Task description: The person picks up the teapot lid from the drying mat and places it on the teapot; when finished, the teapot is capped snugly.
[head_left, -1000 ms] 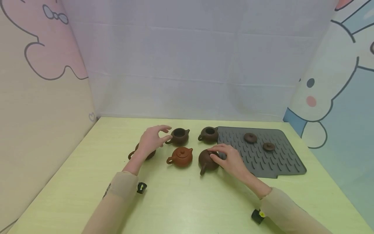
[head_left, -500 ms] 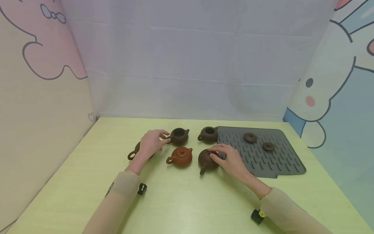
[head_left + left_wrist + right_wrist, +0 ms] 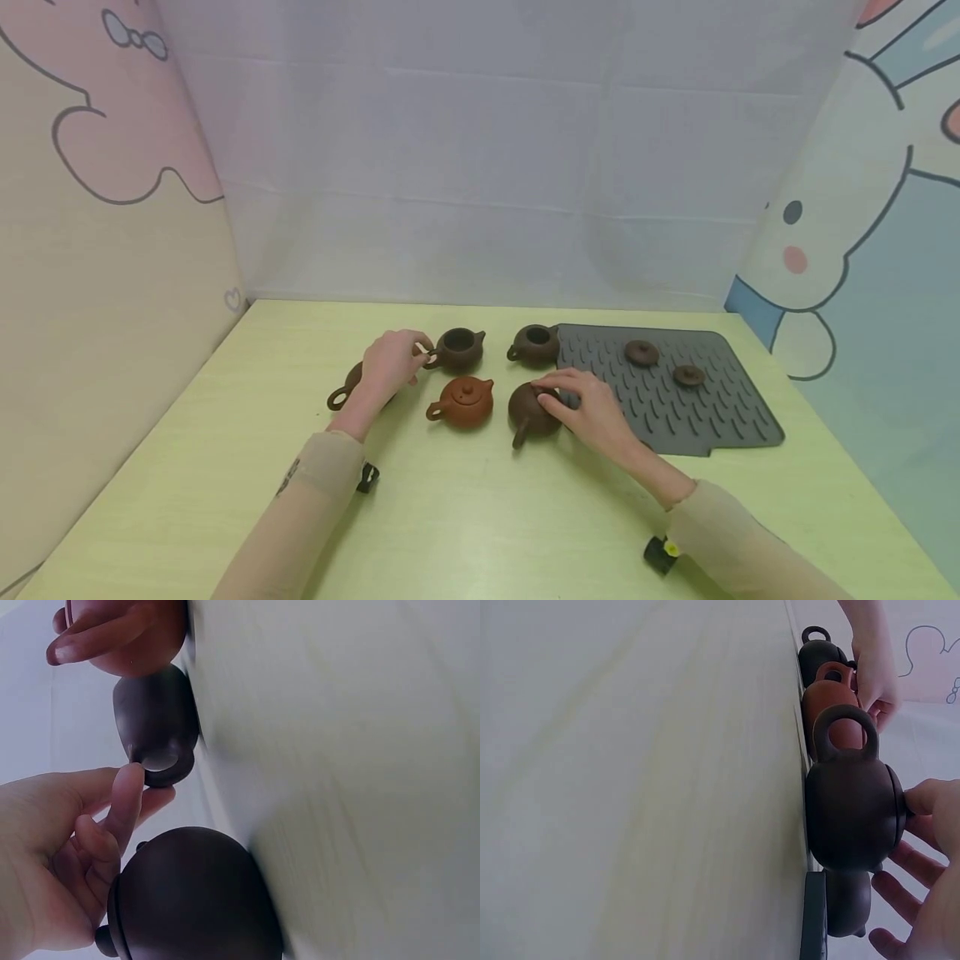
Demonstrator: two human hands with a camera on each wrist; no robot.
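Observation:
My left hand [image 3: 390,362] pinches the handle of a dark brown lidless teapot [image 3: 460,350] at the back; the left wrist view shows thumb and fingers at its handle loop [image 3: 171,771]. A lidded dark teapot [image 3: 195,892] stands just under that hand, partly hidden by it in the head view. My right hand [image 3: 588,408] pinches the lid knob of another dark teapot [image 3: 531,412], whose handle points toward me. Its other fingers spread beyond the lid in the right wrist view. Between the hands stands a reddish-brown teapot [image 3: 467,404] with its lid on.
A second lidless dark teapot [image 3: 537,347] stands at the back, beside a grey ridged mat [image 3: 667,417]. Two dark lids, a left one [image 3: 641,352] and a right one [image 3: 688,376], lie on the mat. A white curtain [image 3: 480,167] hangs behind the table [image 3: 465,517].
My left hand has come down and its fingers have closed on the back teapot's handle. The right hand has stayed on its teapot's lid.

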